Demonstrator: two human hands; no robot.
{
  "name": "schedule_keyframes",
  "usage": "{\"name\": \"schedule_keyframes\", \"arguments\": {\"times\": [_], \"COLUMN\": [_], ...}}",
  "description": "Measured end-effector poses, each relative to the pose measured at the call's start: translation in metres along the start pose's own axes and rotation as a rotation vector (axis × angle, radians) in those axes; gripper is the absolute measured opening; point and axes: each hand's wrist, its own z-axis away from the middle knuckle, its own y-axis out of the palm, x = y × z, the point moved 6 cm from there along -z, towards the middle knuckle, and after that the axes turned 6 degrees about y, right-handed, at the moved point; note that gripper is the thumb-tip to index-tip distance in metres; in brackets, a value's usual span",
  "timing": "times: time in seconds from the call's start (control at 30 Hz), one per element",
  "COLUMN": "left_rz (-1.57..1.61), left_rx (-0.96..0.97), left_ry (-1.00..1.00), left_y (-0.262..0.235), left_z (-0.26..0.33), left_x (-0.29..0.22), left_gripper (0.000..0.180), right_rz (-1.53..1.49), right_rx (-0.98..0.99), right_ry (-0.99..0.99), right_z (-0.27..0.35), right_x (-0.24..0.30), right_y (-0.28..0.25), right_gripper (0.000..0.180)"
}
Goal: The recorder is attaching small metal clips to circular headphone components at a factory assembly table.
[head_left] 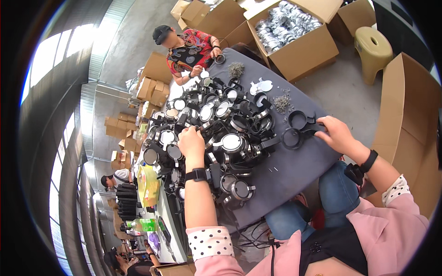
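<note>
My left hand [191, 141] reaches into a heap of black ring-shaped collars with handles. Many have silvery bands and flat white or grey discs, such as this lidded collar [231, 143]. Its fingers are bent down onto the heap, and what they grip is hidden. To the right, my right hand [337, 133] has thumb and fingers at the handles of two hollow black collars. One black collar [292, 147] lies nearer me, the other black collar [290, 120] just beyond it, both at the table's right side.
A grey-covered table [294, 170] bears the heap. Small metal parts [282, 103] and white discs [261, 86] lie near its right edge. A co-worker [191, 48] handles a ring at the far end. Cardboard boxes [308, 50] and a beige stool [373, 48] stand beyond.
</note>
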Motion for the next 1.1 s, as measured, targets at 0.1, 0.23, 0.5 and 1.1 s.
{"name": "schedule_keyframes", "arguments": {"times": [0.1,0.23,0.5,1.1], "left_rz": [0.048,0.424,1.711,1.39], "left_rx": [-0.164,-0.217,0.522,0.009], "left_ry": [0.034,0.174,-0.288,0.133], "left_y": [-0.028,-0.066,-0.018,0.036], "left_z": [0.004,0.039,0.177,0.23], "left_x": [-0.014,-0.073,-0.219,-0.2], "left_gripper": [0.027,0.029,0.068,0.037], "right_rz": [0.074,0.159,0.142,-0.323], "right_rx": [0.067,0.115,-0.169,-0.083], "right_ry": [0.019,0.051,-0.506,0.016], "right_z": [-0.005,-0.005,0.026,-0.209], "right_x": [-0.011,-0.019,0.078,0.089], "right_y": [0.019,0.038,0.024,0.063], "right_gripper": [0.031,0.022,0.016,0.037]}}
